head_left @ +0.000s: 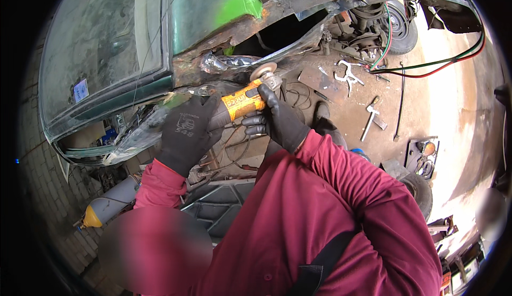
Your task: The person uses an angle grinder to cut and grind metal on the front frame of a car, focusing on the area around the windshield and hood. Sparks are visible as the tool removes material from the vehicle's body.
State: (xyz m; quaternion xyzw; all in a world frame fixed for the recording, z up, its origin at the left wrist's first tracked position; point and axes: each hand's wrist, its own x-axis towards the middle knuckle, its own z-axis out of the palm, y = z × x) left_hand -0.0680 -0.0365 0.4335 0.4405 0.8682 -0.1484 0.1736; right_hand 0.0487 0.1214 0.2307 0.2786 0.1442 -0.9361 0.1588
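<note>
A yellow and black angle grinder lies across the middle of the view, its round disc facing the car body. My left hand, in a black glove, is wrapped round the grinder's rear end. Near the grinder's head, my right hand, also gloved in black, grips with the thumb laid along the tool and the fingers curled under it. Just beyond the disc is the rusty, stripped car body, with bare, torn metal edges. I cannot tell whether the disc touches the metal or spins.
Red and green hoses hang in a loop at the right. A wheel and a pronged metal tool are on the far right floor. Cables trail below the grinder. A grey, yellow-topped gas cylinder lies at the left.
</note>
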